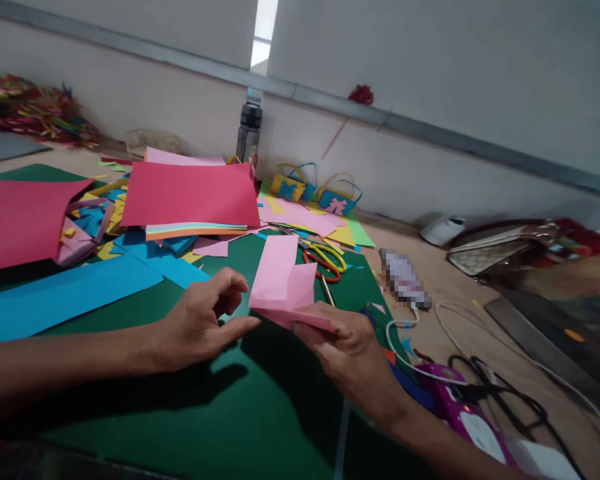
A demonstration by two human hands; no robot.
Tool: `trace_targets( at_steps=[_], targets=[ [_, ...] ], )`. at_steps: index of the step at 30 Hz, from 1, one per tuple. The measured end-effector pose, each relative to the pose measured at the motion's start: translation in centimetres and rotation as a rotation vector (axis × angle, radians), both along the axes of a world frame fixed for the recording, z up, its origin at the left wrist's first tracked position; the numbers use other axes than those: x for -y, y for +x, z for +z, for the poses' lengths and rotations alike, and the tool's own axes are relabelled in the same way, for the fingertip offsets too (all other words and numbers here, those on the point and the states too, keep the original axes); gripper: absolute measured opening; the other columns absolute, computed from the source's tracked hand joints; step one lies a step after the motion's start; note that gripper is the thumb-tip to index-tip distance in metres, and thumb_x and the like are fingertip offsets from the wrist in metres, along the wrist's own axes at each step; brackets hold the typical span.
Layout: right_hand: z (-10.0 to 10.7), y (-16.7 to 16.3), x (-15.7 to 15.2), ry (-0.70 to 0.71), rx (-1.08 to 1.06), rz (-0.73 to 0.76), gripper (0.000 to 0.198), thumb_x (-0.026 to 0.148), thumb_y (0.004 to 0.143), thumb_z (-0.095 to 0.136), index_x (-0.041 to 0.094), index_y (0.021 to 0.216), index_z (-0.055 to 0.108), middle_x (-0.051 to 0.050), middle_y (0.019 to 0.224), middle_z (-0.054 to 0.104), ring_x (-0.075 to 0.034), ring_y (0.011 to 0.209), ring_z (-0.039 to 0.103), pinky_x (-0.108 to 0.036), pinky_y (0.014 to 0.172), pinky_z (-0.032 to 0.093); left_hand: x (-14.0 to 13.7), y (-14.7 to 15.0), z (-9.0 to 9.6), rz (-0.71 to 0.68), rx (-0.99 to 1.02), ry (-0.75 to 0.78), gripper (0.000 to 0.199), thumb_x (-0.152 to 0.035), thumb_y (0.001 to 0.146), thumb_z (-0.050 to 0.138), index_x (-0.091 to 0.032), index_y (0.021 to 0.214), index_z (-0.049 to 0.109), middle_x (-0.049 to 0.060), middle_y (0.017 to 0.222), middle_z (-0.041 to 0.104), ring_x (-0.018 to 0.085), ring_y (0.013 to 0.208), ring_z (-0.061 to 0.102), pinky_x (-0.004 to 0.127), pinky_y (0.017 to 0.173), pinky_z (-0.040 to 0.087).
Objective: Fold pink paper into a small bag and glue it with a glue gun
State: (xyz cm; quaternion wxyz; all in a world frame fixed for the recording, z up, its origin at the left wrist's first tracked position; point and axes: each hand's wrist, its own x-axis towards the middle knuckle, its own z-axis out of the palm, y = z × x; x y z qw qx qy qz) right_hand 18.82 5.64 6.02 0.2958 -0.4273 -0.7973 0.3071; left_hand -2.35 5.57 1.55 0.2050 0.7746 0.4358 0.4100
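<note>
My right hand (347, 340) pinches a folded piece of pink paper (280, 273) between thumb and fingers, above the green mat (190, 413). One long flap of the paper points up and away, and a shorter flap stands beside it. To the left of the paper, my left hand (207, 317) is apart from it, with a gap between thumb and curled fingers and nothing in it. Behind the pink paper lie scissors with red handles (325, 267) and scissors with yellow handles (333, 257). A blue paper strip (80, 293) lies on the mat at the left.
A stack topped with a red sheet (193, 193) lies behind, near paper scraps. Small yellow (287, 188) and blue paper baskets (337, 202) stand by the wall. A phone (405, 277) with a white cable and a purple power strip (460, 407) are at the right.
</note>
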Motion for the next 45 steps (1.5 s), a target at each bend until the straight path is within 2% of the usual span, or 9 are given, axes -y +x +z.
trace_targets(
  at_steps=[5, 8, 14, 21, 27, 33, 36, 40, 45],
  targets=[
    [0.0, 0.2, 0.3, -0.324, -0.099, -0.111, 0.022, 0.033, 0.078, 0.059, 0.021, 0.091, 0.072, 0.0, 0.078, 0.071, -0.016, 0.071, 0.062, -0.027, 0.063, 0.049, 0.0, 1.0, 0.5, -0.079, 0.237, -0.495, 0.019, -0.028, 0.072, 0.061, -0.017, 0.072, 0.045, -0.008, 0.056, 0.042, 0.006, 0.049, 0.038, 0.018, 0.045, 0.032],
    [-0.2, 0.2, 0.1, -0.426, -0.163, -0.121, 0.027, 0.037, 0.073, 0.063, 0.022, 0.094, 0.072, 0.0, 0.081, 0.071, -0.017, 0.073, 0.063, -0.03, 0.069, 0.051, 0.2, 1.3, 0.8, -0.118, 0.326, -0.631, 0.016, -0.027, 0.071, 0.059, -0.015, 0.07, 0.048, -0.007, 0.054, 0.043, 0.006, 0.049, 0.038, 0.019, 0.045, 0.031],
    [-0.1, 0.1, 0.1, -0.525, -0.239, -0.14, 0.029, 0.039, 0.068, 0.067, 0.022, 0.091, 0.072, -0.003, 0.087, 0.072, -0.021, 0.08, 0.064, -0.04, 0.079, 0.051, 0.2, 1.2, 0.9, -0.111, 0.343, -0.601, 0.015, -0.025, 0.072, 0.056, -0.015, 0.064, 0.049, -0.006, 0.052, 0.045, 0.006, 0.048, 0.036, 0.019, 0.045, 0.029],
    [-0.3, 0.4, -0.4, -0.627, -0.366, -0.058, 0.024, 0.032, 0.07, 0.068, 0.024, 0.091, 0.072, -0.003, 0.092, 0.072, -0.017, 0.083, 0.065, -0.035, 0.082, 0.05, 0.2, 0.7, 0.5, -0.15, 0.245, -0.451, 0.015, -0.022, 0.076, 0.053, -0.014, 0.064, 0.053, -0.005, 0.052, 0.048, 0.006, 0.049, 0.038, 0.018, 0.046, 0.029],
    [-0.3, 0.6, -0.6, -0.626, -0.306, -0.044, 0.026, 0.034, 0.07, 0.067, 0.021, 0.092, 0.072, -0.005, 0.093, 0.071, -0.019, 0.086, 0.064, -0.036, 0.078, 0.051, 0.2, 0.6, 0.1, -0.17, 0.207, -0.334, 0.018, -0.023, 0.079, 0.053, -0.013, 0.064, 0.055, -0.005, 0.05, 0.049, 0.005, 0.046, 0.039, 0.017, 0.044, 0.029],
    [1.5, 0.7, -1.7, -0.547, -0.089, 0.018, 0.018, 0.032, 0.07, 0.065, 0.017, 0.077, 0.073, 0.0, 0.071, 0.069, -0.013, 0.066, 0.059, -0.025, 0.063, 0.047, -0.2, -0.4, 2.7, -0.135, 0.154, -0.113, 0.01, -0.022, 0.074, 0.058, -0.013, 0.072, 0.061, -0.003, 0.058, 0.054, 0.005, 0.05, 0.041, 0.017, 0.047, 0.033],
    [3.1, 0.5, -3.6, -0.597, 0.067, 0.168, 0.018, 0.033, 0.069, 0.065, 0.016, 0.071, 0.071, 0.002, 0.061, 0.062, -0.011, 0.057, 0.053, -0.023, 0.056, 0.043, -0.9, -1.5, 5.1, -0.143, 0.156, -0.313, 0.03, -0.023, 0.074, 0.056, -0.015, 0.103, 0.06, 0.003, 0.086, 0.063, 0.004, 0.049, 0.043, 0.016, 0.042, 0.034],
    [5.2, -0.9, -6.5, -0.556, 0.321, 0.368, 0.022, 0.038, 0.068, 0.066, 0.016, 0.068, 0.07, 0.004, 0.054, 0.056, -0.009, 0.051, 0.048, -0.021, 0.048, 0.039, -2.5, -2.8, 6.7, -0.351, 0.147, -0.565, 0.042, -0.021, 0.071, 0.057, -0.019, 0.113, 0.057, 0.005, 0.105, 0.061, 0.003, 0.048, 0.045, 0.017, 0.042, 0.037],
    [6.8, -3.8, -9.0, -0.44, 0.542, 0.463, 0.021, 0.036, 0.064, 0.069, 0.016, 0.062, 0.069, 0.001, 0.054, 0.061, -0.01, 0.049, 0.05, -0.021, 0.043, 0.037, -4.0, -3.1, 6.1, -0.494, 0.066, -0.792, 0.036, -0.021, 0.068, 0.064, -0.018, 0.104, 0.062, -0.006, 0.056, 0.052, 0.005, 0.044, 0.039, 0.015, 0.041, 0.031]
  ],
)
